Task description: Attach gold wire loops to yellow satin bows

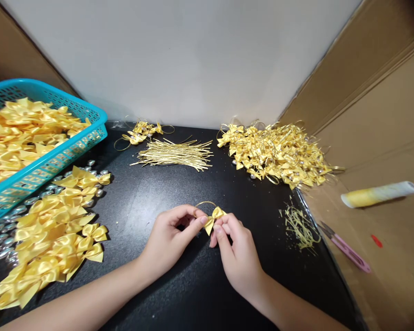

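Observation:
Between my hands, over the black table [131, 193], is a yellow satin ribbon bow [214, 217] with a thin gold loop of cord [207, 202] arching from it. My left hand [170, 236] pinches the bow's left side between thumb and forefinger. On the bow's right side, the fingers of my right hand [237, 250] are closed on its edge. The fingertips cover parts of the bow. Beyond my hands lies a bundle of cut gold cords [175, 154].
At left stands a turquoise basket [100, 120] of yellow bows, with loose bows [58, 230] and silver beads [2, 239] beside it. Looped bows [272, 151] are heaped back right, a few more [143, 131] back left. Cord scraps [300, 227], pink snips [348, 250] and a roll [379, 194] lie right.

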{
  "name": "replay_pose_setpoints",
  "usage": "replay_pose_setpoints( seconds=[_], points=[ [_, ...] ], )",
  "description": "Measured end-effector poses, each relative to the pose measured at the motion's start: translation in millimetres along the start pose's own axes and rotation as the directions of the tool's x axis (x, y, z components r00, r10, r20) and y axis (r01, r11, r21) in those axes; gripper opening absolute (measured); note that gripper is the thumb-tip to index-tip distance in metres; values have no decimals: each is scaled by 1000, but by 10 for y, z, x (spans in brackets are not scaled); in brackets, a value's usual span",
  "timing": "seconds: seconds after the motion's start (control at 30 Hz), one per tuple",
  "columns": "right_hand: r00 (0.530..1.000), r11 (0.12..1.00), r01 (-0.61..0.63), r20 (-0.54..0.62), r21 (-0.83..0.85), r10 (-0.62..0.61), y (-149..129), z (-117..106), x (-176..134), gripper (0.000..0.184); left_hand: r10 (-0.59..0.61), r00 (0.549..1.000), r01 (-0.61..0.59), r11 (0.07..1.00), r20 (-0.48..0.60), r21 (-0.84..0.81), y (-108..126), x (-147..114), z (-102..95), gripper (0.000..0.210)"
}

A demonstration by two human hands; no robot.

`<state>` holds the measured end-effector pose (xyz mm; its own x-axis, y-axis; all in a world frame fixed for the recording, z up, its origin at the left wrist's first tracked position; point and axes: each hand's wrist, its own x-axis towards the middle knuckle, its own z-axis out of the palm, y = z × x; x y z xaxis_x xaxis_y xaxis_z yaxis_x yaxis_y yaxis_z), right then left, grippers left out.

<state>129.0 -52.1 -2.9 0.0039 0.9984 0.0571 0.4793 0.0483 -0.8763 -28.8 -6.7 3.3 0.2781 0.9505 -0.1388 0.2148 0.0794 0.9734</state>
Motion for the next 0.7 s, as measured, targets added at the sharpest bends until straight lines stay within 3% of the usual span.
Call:
replay_pose_setpoints(
  seconds=[0.7],
  points=[
    [1000,1000,-11,4,-14,11,-21,1,5,20,-2,999,2,1000,34,26,4,7,5,24]
  ],
)
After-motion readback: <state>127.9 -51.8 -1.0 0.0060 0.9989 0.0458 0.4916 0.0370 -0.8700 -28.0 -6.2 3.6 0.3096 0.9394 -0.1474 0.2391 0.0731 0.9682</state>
